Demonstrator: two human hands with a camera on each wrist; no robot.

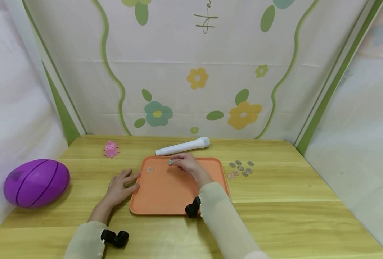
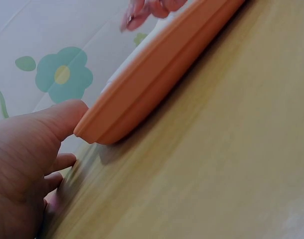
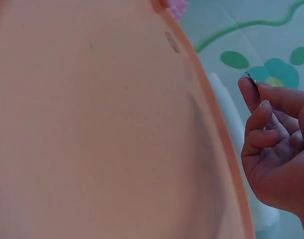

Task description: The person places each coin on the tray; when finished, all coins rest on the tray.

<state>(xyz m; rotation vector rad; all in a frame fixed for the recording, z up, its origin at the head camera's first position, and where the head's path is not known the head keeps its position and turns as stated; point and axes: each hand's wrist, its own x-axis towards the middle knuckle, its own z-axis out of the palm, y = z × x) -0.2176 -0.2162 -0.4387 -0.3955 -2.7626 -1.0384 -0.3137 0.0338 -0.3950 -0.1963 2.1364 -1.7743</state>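
My right hand (image 1: 187,163) pinches a small coin (image 3: 251,78) between thumb and forefinger, above the far part of the orange tray (image 1: 165,196). The held coin stands edge-on in the right wrist view. On the tray's far left lies another coin (image 1: 150,169), flat and apart from the hands. My left hand (image 1: 118,189) rests at the tray's left side with its fingers spread. In the left wrist view, the thumb (image 2: 67,115) touches the tray's rim at a corner, while the other fingers sit lower, beside the tabletop.
Several loose coins (image 1: 240,168) lie on the wooden table (image 1: 285,216) to the right of the tray. Behind the tray is a white toy microphone (image 1: 183,146). A pink spotted toy (image 1: 111,149) lies back left, and a purple ball (image 1: 37,183) sits at the left edge.
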